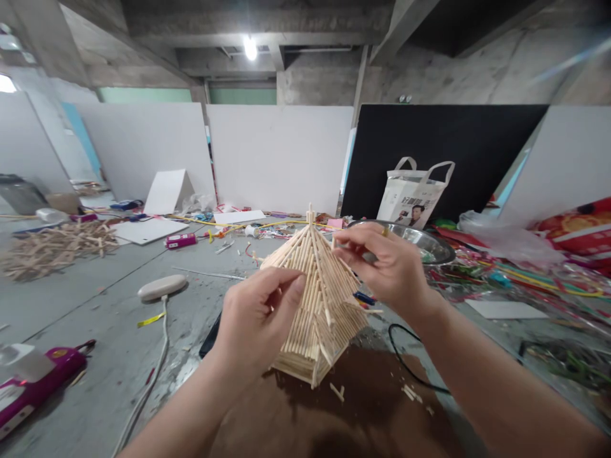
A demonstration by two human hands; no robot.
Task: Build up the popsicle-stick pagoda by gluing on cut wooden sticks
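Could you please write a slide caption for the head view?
Left hand and right hand at a peaked model of thin, pale sticks, standing on a brown sheet.

Mostly singles around one stick model (319,280)

We count one left hand (255,315) at nine o'clock and one right hand (391,270) at two. We see one tote bag (405,194) at two, with two straps (452,170); one metal bowl (429,240) between two and three; one white oval device (160,288) at nine; and, up at eleven, one lit bulb (250,48)

Bare forearms (487,369), bare wrists (432,313), bare left hand (255,315), slim gold-toned ring (384,232) on right hand (389,264)
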